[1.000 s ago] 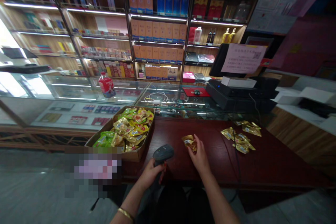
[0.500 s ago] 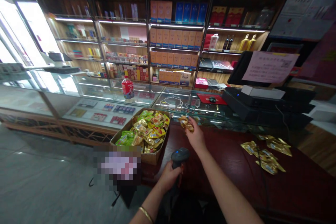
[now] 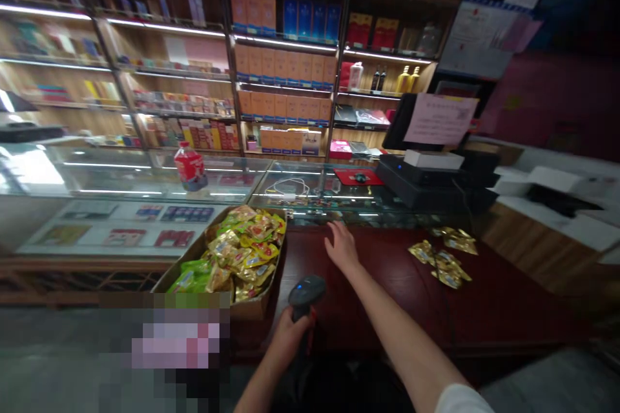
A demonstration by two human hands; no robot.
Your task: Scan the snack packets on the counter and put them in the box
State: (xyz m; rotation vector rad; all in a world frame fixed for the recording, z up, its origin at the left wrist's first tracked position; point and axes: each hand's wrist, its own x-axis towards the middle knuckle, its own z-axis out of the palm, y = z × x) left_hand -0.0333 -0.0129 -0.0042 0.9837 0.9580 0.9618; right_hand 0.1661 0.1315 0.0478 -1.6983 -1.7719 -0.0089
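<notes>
My left hand (image 3: 289,335) is wrapped round the grip of a dark handheld barcode scanner (image 3: 306,290), its head pointing away over the counter. My right hand (image 3: 343,246) is over the dark red counter, fingers apart and stretched forward, with nothing visible in it. To the left of both hands, a cardboard box (image 3: 264,306) is piled with shiny snack packets (image 3: 237,251), gold, yellow and green. Several gold packets (image 3: 448,268) lie loose on the counter to the right, with a dark cable across them.
Glass display cases (image 3: 116,174) run behind the counter (image 3: 368,310), bearing a red-labelled bottle (image 3: 190,168) and a white cable (image 3: 288,188). At the back right stand a monitor (image 3: 400,119) with a pink paper and a dark cash drawer (image 3: 411,184). Stocked shelves line the wall.
The gold packet that was in my right hand is no longer there, and the fingers have opened. My view has turned right. The left hand keeps hold of the scanner.
</notes>
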